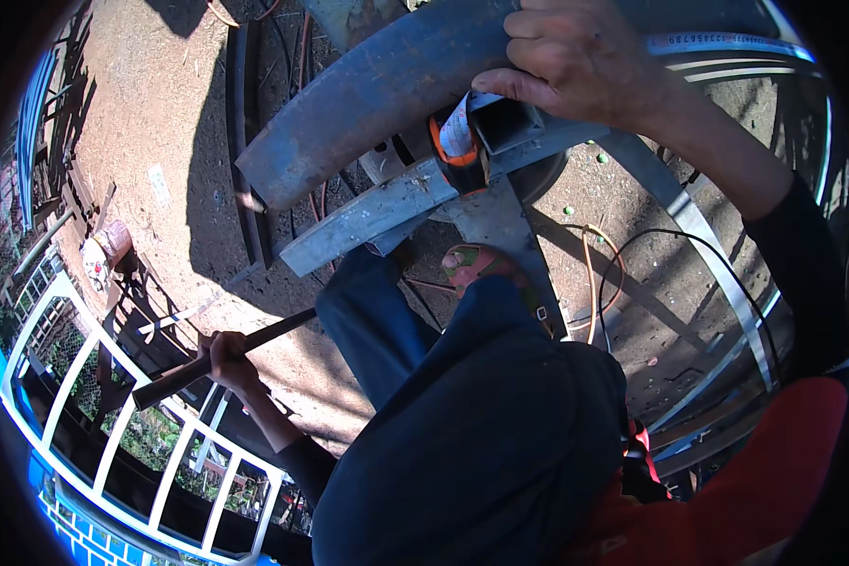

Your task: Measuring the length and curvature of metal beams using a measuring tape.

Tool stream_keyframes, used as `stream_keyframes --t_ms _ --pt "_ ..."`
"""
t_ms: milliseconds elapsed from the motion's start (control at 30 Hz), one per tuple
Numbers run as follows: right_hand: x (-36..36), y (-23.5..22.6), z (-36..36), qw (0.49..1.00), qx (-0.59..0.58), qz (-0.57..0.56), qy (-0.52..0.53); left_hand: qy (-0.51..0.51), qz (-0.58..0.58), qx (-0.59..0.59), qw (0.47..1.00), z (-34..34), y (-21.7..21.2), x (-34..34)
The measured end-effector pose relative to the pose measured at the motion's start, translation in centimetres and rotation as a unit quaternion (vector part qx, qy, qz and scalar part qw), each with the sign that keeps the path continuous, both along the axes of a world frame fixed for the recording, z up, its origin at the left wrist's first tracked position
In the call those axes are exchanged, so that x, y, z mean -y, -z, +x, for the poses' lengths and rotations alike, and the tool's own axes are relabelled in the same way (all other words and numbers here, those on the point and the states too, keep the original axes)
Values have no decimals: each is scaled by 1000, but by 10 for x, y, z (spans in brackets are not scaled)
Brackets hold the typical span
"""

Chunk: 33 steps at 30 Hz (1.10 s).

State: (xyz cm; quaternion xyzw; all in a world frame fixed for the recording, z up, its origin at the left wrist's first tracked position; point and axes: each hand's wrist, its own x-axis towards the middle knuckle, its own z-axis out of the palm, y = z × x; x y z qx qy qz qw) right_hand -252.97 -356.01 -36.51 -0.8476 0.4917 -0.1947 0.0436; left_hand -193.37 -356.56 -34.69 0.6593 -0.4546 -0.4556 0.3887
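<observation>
My left hand [228, 362] is closed around a dark metal tube [278, 330], held out at a slant to the left of my knees. My right hand [575, 61] has its fingers curled, and its thumb presses by the tape measure's blade [457, 132]. That blade curves up out of an orange and black tape measure [459, 168], which rests on a grey metal bar [373, 212]. More of the blade shows to the right of the hand. Beneath the hand is the open end of a square steel tube [507, 127]. What the curled fingers grip is partly hidden.
A large rusty curved pipe [377, 99] lies beyond the bar. A dark steel beam [243, 141] lies to its left on the dirt ground. Cables and an orange hose [590, 255] loop at the right, near long metal strips. A white metal frame [108, 443] stands lower left.
</observation>
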Motion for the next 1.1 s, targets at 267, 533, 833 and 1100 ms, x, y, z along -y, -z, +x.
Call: stream_keyframes --t_ms 267,533,833,1100 --pt "5 8 5 999 -2 -49 9 -37 57 -60 996 16 40 5" --pt "8 -4 9 999 20 27 3 81 172 -57 980 -84 31 14" --pt "10 -2 9 1000 13 19 12 77 -45 301 949 -131 43 -38" --pt "7 2 2 1000 22 12 18 234 71 180 953 -258 -9 -42"
